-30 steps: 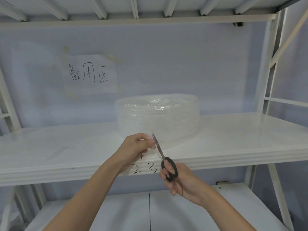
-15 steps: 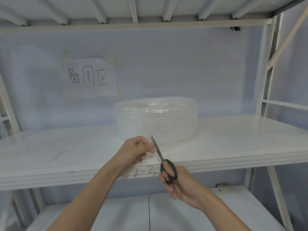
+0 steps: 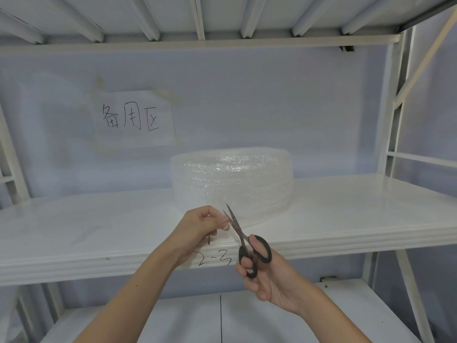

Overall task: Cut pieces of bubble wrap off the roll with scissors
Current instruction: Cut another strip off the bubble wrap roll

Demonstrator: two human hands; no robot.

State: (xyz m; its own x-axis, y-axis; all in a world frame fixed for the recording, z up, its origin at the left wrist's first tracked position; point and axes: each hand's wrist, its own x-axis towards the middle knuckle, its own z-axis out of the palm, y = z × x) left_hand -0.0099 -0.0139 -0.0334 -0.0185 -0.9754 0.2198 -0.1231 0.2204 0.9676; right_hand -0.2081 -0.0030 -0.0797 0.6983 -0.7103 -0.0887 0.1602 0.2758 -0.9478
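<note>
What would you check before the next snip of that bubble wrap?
1. Right hand has a grip on the scissors: ok.
2. Left hand pinches the loose wrap edge beside the blades: ok.
3. Left fingertips clear of the blades: not ok, very close.
4. Wrap actually between the blades: cannot tell, it is transparent.
5. Roll sits steady on the shelf: ok.

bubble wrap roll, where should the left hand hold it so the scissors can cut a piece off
Pinch the loose front flap of the bubble wrap roll, coming from the left, as the left hand does. The roll lies flat on the shelf with its free end toward the person, so the scissors in the right hand get the right side.
</note>
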